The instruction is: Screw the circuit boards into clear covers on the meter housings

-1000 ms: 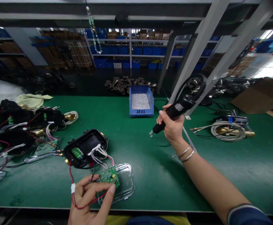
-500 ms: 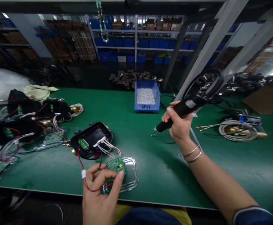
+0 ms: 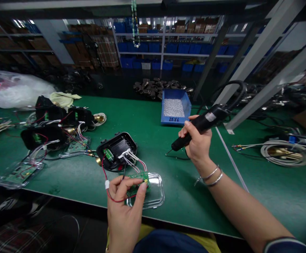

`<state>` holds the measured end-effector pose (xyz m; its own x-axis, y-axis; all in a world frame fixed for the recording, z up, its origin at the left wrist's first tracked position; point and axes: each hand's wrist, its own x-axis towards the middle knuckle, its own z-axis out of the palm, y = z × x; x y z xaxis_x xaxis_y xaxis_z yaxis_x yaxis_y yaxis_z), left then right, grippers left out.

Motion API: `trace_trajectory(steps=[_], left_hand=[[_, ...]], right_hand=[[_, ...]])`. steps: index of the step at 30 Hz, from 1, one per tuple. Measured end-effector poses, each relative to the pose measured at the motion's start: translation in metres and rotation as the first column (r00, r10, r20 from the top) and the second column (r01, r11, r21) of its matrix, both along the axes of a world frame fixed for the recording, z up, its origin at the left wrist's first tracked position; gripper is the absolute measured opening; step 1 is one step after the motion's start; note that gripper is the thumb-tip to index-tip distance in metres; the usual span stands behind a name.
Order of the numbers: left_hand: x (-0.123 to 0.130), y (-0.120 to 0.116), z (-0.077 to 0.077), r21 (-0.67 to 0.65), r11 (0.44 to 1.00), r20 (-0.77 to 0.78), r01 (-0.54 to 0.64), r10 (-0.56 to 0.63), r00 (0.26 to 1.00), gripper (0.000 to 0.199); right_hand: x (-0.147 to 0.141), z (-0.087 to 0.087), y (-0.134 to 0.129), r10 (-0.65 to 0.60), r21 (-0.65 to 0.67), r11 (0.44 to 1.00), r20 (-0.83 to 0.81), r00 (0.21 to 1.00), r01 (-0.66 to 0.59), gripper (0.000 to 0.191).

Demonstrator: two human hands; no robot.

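Observation:
Thumb and fingers of my left hand (image 3: 128, 200) close on the edges of a green circuit board (image 3: 138, 181), which lies over a clear plastic cover (image 3: 158, 191). White and red wires run from the board to an open black housing (image 3: 116, 149) just behind it. In my right hand (image 3: 199, 140) is a black electric screwdriver (image 3: 208, 119), gripped round its body. Its bit points down and left above the bench, apart from the board. Whether a screw sits on the bit, I cannot tell.
A blue bin (image 3: 175, 121) of small screws, marked 2.5X6, stands behind the screwdriver. More black housings (image 3: 44, 137) with wired boards are at the left. Coiled cables (image 3: 284, 154) lie at the right, past a metal post (image 3: 258, 59). A plastic bag (image 3: 24, 91) is far left.
The view has shifted left, so the bench items appear farther right. My right hand and screwdriver have come closer to the circuit board. My left hand keeps its hold on the board.

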<state>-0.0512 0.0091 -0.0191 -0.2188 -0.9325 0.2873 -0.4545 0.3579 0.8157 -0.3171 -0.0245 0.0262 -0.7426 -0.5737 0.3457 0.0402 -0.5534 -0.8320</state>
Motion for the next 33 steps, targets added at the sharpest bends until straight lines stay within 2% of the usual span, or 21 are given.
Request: trace_trajectory(steps=[4, 17, 22, 29, 33], left_hand=[[0.004, 0.001, 0.001, 0.014, 1.0, 0.013, -0.011, 0.011, 1.0, 0.019], [0.004, 0.003, -0.003, 0.04, 0.999, 0.016, -0.022, 0.022, 1.0, 0.018], [0.002, 0.003, -0.001, 0.037, 0.999, 0.018, -0.017, 0.016, 1.0, 0.016], [0.003, 0.004, -0.001, 0.052, 0.999, 0.006, -0.016, 0.016, 1.0, 0.017], [0.0, 0.004, -0.001, 0.065, 0.997, 0.004, -0.03, 0.03, 1.0, 0.02]], right_hand=[[-0.002, -0.013, -0.006, -0.03, 0.02, 0.999, 0.001, 1.0, 0.03, 0.03], [-0.009, -0.022, -0.009, -0.14, -0.01, 0.99, -0.036, 0.99, 0.139, 0.03], [-0.006, -0.019, -0.008, -0.16, -0.029, 0.987, -0.031, 0.987, 0.159, 0.032], [-0.01, -0.008, -0.005, -0.054, -0.031, 0.998, 0.116, 0.992, 0.058, 0.032], [0.002, 0.008, 0.007, 0.055, -0.014, 0.999, 0.236, 0.97, -0.053, 0.033]])
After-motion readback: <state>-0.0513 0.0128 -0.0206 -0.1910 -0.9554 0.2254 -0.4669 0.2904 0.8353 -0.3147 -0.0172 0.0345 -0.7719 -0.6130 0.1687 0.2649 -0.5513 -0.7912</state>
